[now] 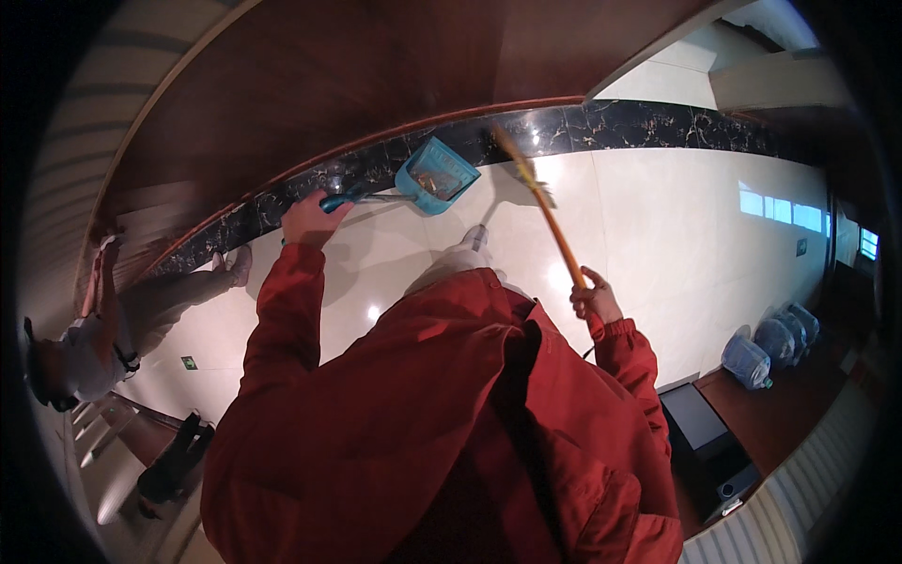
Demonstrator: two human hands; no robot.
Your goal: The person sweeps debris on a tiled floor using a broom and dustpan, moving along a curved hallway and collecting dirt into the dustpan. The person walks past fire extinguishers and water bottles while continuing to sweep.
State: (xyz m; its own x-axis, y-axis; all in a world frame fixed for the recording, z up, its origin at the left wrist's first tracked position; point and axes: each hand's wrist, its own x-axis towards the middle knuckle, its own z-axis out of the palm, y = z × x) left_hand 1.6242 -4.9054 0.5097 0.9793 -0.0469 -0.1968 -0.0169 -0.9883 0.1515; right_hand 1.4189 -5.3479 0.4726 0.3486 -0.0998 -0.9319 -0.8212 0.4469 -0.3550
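My left hand grips the handle of a teal plastic long-handled dustpan. The pan holds some brownish debris, and its mouth faces right above the tiled floor. In my right hand is the orange handle of a broom, slanting up and left from my fist. The broom's yellowish head is blurred and lies to the right of the dustpan, a gap apart from it, near the black marble border. One of my shoes shows below the dustpan.
Dark wood panelling rises above a black marble border. A person stands at the left by the wall; another person in dark clothing is farther back. Several large water bottles and a dark appliance stand at the right.
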